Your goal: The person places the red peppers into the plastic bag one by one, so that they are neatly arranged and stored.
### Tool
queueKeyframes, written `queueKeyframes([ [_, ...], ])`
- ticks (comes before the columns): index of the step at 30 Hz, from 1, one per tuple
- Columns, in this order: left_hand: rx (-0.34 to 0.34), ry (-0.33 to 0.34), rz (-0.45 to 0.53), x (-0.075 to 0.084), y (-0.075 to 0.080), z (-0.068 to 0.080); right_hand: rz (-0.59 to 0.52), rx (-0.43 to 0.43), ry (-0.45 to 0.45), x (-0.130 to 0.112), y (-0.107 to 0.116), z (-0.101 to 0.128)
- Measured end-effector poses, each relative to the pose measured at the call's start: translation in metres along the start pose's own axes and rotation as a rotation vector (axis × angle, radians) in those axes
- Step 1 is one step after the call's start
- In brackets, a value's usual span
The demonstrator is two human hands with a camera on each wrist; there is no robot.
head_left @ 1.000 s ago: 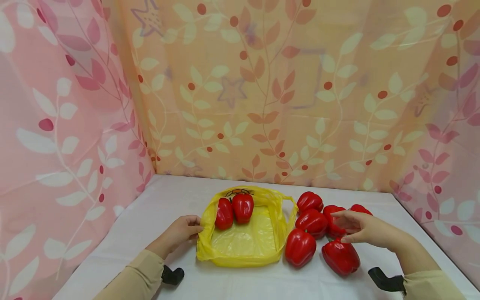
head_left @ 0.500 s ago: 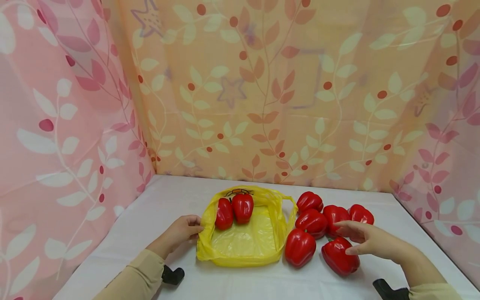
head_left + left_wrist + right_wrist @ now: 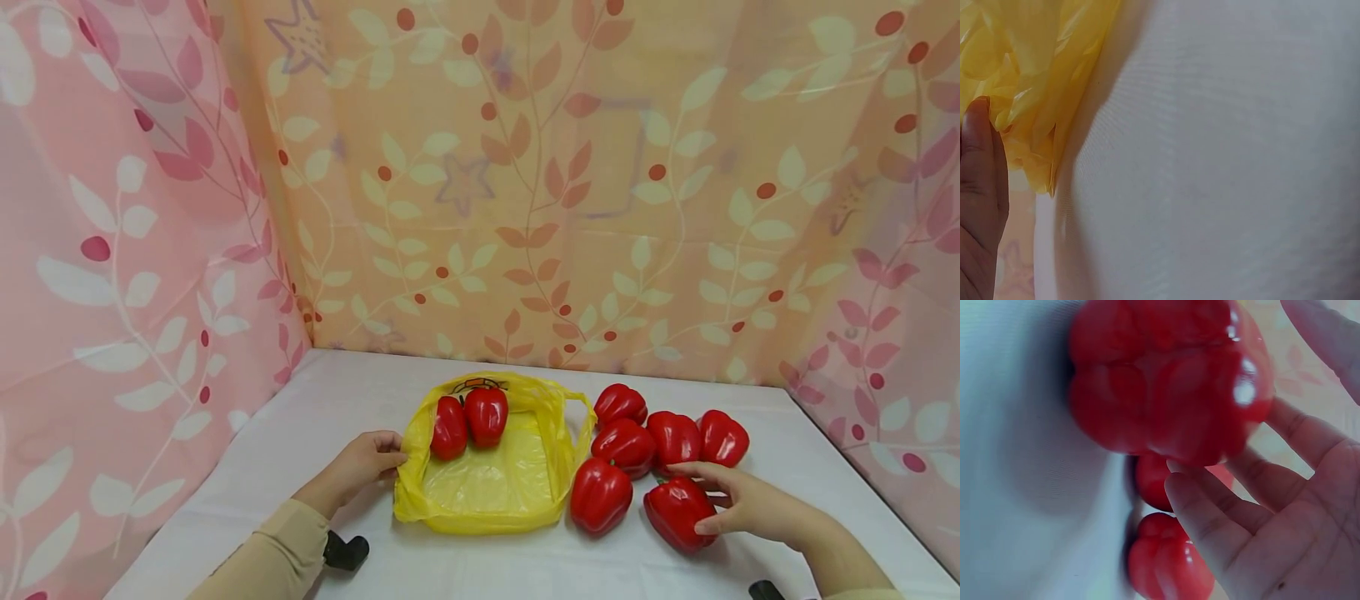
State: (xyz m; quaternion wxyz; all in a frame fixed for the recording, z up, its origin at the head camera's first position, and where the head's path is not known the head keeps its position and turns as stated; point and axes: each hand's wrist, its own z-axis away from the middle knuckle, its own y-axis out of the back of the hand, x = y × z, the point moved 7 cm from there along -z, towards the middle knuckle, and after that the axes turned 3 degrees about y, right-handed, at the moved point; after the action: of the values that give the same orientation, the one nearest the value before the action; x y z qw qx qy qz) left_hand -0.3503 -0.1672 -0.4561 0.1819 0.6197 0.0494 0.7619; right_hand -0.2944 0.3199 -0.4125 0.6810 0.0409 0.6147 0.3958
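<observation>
Pinching the left rim of the yellow bag [image 3: 480, 522], your left hand [image 3: 363, 461] should hold lightly, so the thin plastic doesn't drag. Two red peppers [image 3: 487, 417] lie inside the bag, toward its far left. Five loose peppers [image 3: 624, 447] cluster to the bag's right. Beyond the nearest of those, farther right of the bag, sits the front pepper [image 3: 675, 510]. Your right hand [image 3: 750, 504] spreads around its right side, fingers loosely extended, not yet gripping. Best seat the fingertips low behind it before bringing your thumb in; its glossy skin could slip.

From the head, your thumb seems to lie against that pepper; the right wrist view instead shows a gap there, plus its lobed base. Firm fingertip contact, you can't tell.
</observation>
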Motion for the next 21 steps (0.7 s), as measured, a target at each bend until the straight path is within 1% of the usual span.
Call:
queueKeyframes([
  [5, -0.012, 0.011, 0.001, -0.001, 0.001, -0.001, 0.007, 0.020, -0.038, 0.008, -0.002, 0.001],
  [13, -0.008, 0.007, -0.003, -0.001, 0.000, -0.002, 0.009, -0.003, 0.008, 0.010, -0.005, 0.002],
  [21, -0.009, 0.005, -0.001, -0.004, 0.000, -0.005, 0.001, 0.003, -0.001, 0.013, -0.004, 0.002],
])
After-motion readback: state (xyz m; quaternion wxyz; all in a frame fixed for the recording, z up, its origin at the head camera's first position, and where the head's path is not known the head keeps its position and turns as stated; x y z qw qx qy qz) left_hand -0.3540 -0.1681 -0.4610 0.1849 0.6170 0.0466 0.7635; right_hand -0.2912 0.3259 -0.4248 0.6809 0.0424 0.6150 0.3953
